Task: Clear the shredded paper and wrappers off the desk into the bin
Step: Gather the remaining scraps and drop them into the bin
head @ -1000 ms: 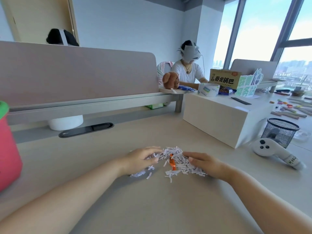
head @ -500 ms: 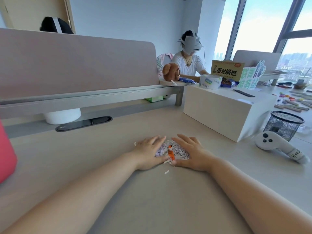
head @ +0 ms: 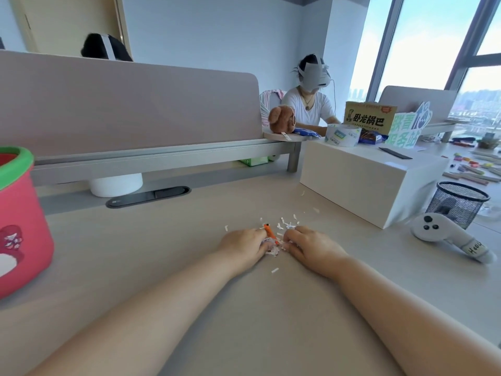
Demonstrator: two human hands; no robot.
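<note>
A small heap of white shredded paper [head: 273, 249] with an orange wrapper [head: 269, 231] lies on the beige desk [head: 168, 261] in front of me. My left hand [head: 244, 246] and my right hand [head: 311, 246] curl around the heap from either side, fingers closed on the shreds. A few loose strips [head: 287, 222] lie just beyond the hands and one strip [head: 275, 270] lies nearer me. A pink bin [head: 21, 226] with a green rim stands at the far left.
A white box [head: 360, 180] sits to the right rear, with a black mesh cup [head: 458, 203] and a white controller [head: 444, 234] beside it. A grey divider panel [head: 130, 109] runs along the back. Another person sits beyond it.
My hands have gone from flat around the heap to closed on it, bunching it tighter. Loose strips now show beyond the fingers. The bin has come back into view at left.
</note>
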